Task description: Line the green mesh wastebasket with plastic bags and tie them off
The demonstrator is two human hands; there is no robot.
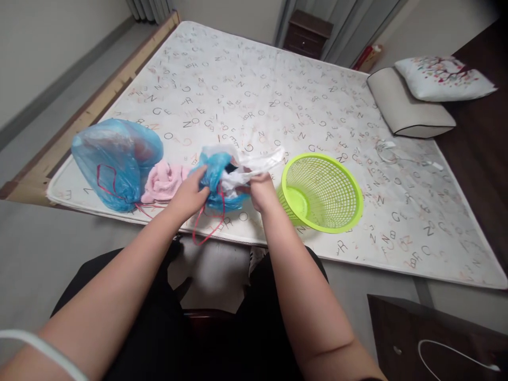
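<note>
My left hand grips the near-left side of a crumpled blue plastic bag with a red drawstring hanging from it. At the bag's mouth, my right hand is closed on a white plastic bag, part of which sticks out to the right. How much of the white bag lies inside the blue one is hidden. A folded pink towel lies just left of my left hand. Right of my right hand, a lime-green mesh basket leans tilted, its inside visible.
A puffed-up blue plastic bag with a red drawstring sits at the left on the letter-printed mattress. A beige cushion, a printed pillow and a white cable are at the right. A dark nightstand stands behind.
</note>
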